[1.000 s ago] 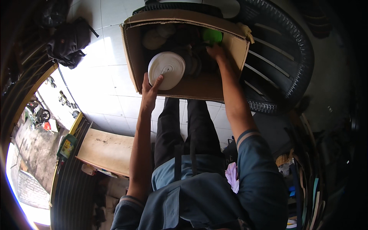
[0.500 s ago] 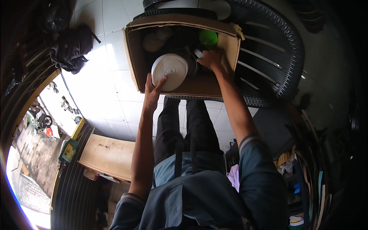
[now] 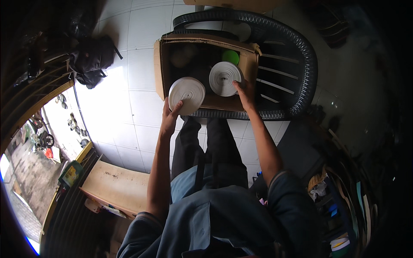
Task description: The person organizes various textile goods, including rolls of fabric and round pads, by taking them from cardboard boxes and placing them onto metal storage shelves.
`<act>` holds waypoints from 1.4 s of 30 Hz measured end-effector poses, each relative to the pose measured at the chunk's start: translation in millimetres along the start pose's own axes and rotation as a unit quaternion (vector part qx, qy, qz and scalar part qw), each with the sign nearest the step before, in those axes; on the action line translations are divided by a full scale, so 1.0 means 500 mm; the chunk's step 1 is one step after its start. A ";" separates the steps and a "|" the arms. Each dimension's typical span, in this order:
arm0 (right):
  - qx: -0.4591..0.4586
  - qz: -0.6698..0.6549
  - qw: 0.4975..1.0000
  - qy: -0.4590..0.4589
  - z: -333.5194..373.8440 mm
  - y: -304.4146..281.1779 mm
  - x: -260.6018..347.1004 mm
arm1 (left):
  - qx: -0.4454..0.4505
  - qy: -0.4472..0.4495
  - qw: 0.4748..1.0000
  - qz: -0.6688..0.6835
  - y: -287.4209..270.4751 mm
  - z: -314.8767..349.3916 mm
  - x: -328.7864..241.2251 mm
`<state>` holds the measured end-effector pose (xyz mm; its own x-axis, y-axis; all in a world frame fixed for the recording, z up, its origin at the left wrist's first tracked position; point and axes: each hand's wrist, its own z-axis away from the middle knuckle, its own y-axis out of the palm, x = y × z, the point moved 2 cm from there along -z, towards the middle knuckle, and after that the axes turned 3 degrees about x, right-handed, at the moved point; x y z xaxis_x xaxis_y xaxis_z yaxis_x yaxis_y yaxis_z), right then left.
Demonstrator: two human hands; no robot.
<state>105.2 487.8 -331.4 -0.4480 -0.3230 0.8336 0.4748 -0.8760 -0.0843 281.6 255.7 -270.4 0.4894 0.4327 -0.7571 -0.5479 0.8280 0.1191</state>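
A flat white roll of coiled tape or strap (image 3: 187, 95) is in my left hand (image 3: 170, 118), gripped at its lower left edge with the thumb across its face. To its right, my right hand (image 3: 245, 95) holds a second white roll of coiled strap (image 3: 223, 77) by its right edge, thumb on the face. Both rolls are above the near side of an open cardboard box (image 3: 248, 71). Inside the box, a bright green round item (image 3: 231, 56) sits near the far right corner. The dark interior hides most other contents.
The box rests on a black woven-edged plastic chair (image 3: 307, 64). A dark bag (image 3: 92, 56) lies on the white tiled floor (image 3: 142, 77) at the left. A pale wooden cabinet (image 3: 116, 176) stands at the lower left, near an opening to the outside.
My right hand has come up out of the box with the second white roll. My left hand keeps its roll. The whole view has shifted a little, with more of the chair's front edge showing.
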 end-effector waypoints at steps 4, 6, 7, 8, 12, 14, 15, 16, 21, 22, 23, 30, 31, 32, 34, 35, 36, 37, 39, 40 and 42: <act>-0.008 -0.063 0.997 -0.038 0.062 -0.023 0.053 | 0.014 -0.004 0.998 0.068 -0.020 0.068 -0.035; 0.013 -0.099 0.994 -0.050 0.107 -0.029 0.121 | 0.040 -0.024 0.991 0.124 -0.039 0.099 -0.054; 0.010 -0.192 0.981 -0.015 0.141 -0.022 0.183 | 0.035 -0.055 0.990 0.127 -0.048 0.114 -0.067; 0.089 -0.174 0.981 -0.017 0.147 -0.031 0.213 | 0.068 -0.049 0.986 0.144 -0.056 0.116 -0.082; 0.257 -0.058 0.963 -0.052 0.200 -0.049 0.317 | 0.220 -0.032 0.960 0.169 -0.069 0.124 -0.137; 0.227 0.014 0.968 -0.108 0.230 -0.036 0.357 | 0.341 -0.010 0.922 0.185 -0.064 0.107 -0.156; 0.249 0.046 0.963 -0.091 0.235 -0.032 0.370 | 0.367 -0.027 0.906 0.210 -0.062 0.101 -0.166; 0.239 0.066 0.965 -0.082 0.244 -0.026 0.383 | 0.383 -0.027 0.901 0.201 -0.063 0.097 -0.176; 0.173 0.116 0.963 -0.174 0.341 0.044 0.498 | 0.343 0.010 0.926 0.158 -0.053 0.148 -0.243; 0.137 0.101 0.966 -0.195 0.368 0.052 0.501 | 0.336 0.020 0.929 0.152 -0.060 0.160 -0.249; 0.101 0.086 0.967 -0.217 0.401 0.061 0.501 | 0.329 0.044 0.932 0.149 -0.069 0.178 -0.253; -0.094 -0.038 0.951 -0.293 0.558 0.180 0.412 | 0.334 0.072 0.908 0.242 -0.091 0.288 -0.255; -0.103 -0.107 0.948 -0.281 0.577 0.204 0.398 | 0.334 0.078 0.910 0.235 -0.084 0.311 -0.256; -0.113 -0.176 0.940 -0.268 0.594 0.220 0.388 | 0.334 0.083 0.911 0.228 -0.074 0.334 -0.256; -0.208 -0.069 0.922 -0.320 0.629 0.240 0.383 | 0.341 0.082 0.911 0.218 -0.058 0.375 -0.254; -0.259 -0.036 0.898 -0.355 0.643 0.247 0.381 | 0.349 0.074 0.909 0.217 -0.046 0.393 -0.249; -0.309 -0.004 0.869 -0.386 0.658 0.258 0.377 | 0.355 0.066 0.908 0.214 -0.044 0.408 -0.244; -0.306 -0.066 0.889 -0.334 0.696 0.267 0.396 | 0.374 0.072 0.905 0.187 -0.043 0.415 -0.238; -0.366 -0.053 0.864 -0.342 0.728 0.254 0.384 | 0.417 0.087 0.895 0.132 -0.041 0.423 -0.217; -0.397 -0.045 0.850 -0.343 0.746 0.244 0.375 | 0.445 0.081 0.885 0.110 -0.033 0.429 -0.207; -0.442 -0.045 0.813 -0.377 0.794 0.230 0.356 | 0.500 0.069 0.861 0.064 -0.012 0.441 -0.189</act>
<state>380.8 471.5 23.9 0.2995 -0.2240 0.9274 -0.4131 -0.9067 -0.0855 388.4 288.4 -57.9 0.3456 0.5546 -0.7570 0.2995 0.6993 0.6491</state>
